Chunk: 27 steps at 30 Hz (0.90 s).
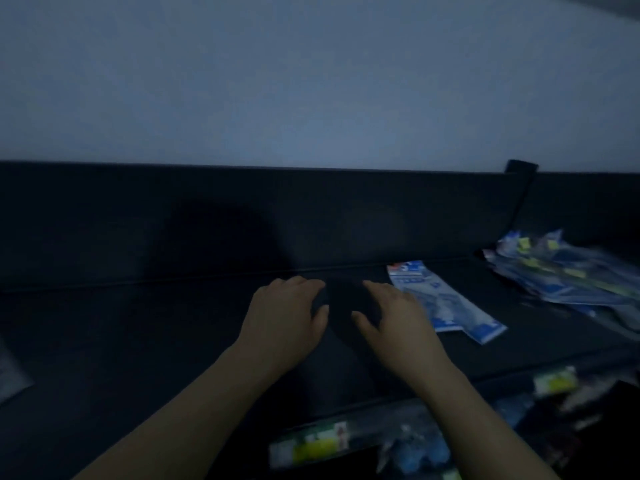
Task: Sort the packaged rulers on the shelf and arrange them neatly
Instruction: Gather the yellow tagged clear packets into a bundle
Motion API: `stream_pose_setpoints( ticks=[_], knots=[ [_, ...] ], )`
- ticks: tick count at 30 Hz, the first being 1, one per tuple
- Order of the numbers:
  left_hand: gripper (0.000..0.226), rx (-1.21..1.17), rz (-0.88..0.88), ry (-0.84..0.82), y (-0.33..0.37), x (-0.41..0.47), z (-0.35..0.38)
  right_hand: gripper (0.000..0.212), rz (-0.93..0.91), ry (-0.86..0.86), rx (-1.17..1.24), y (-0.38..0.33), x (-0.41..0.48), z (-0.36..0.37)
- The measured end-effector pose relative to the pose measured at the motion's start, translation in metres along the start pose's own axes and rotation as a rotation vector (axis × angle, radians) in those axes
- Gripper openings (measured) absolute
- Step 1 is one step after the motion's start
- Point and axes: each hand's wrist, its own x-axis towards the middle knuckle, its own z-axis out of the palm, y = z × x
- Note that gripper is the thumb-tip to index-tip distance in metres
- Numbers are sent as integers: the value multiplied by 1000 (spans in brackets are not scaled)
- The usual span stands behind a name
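Both grips stand apart and hold nothing that can be seen: the left hand (287, 315) and right hand (398, 322) hover side by side, palms down and fingers loosely spread, over a dark shelf (138, 323), with only shadow showing between them. The nearest ruler packet (450, 303), blue and white, lies flat on the shelf just outside the right hand's grip, its long axis running from the far end near those fingertips back toward the person and further right. In the dim light it is not clear whether the edge of the hand touches it. The right hand is plainly the nearer of the two, and a short move sideways would likely bring it onto the packet. Further out on the same side lies a loose pile of packets (568, 271), overlapping at mixed angles and not yet in order. Below the wrists, on a lower level, more packets (311, 445) appear, blurred. Beyond the fingertips rises the shelf's dark back panel (242, 220), with a pale wall (311, 81) above it.
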Motion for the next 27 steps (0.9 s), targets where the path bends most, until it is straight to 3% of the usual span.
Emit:
stream_pose_setpoints(
  ticks=[11,27],
  knots=[
    [45,-220,51,-78,172,72,74,56,178,-28,-42,183,-31,-78],
    [35,-283,206,-160,277,208,162,56,480,2,-61,345,14,-125]
  ],
)
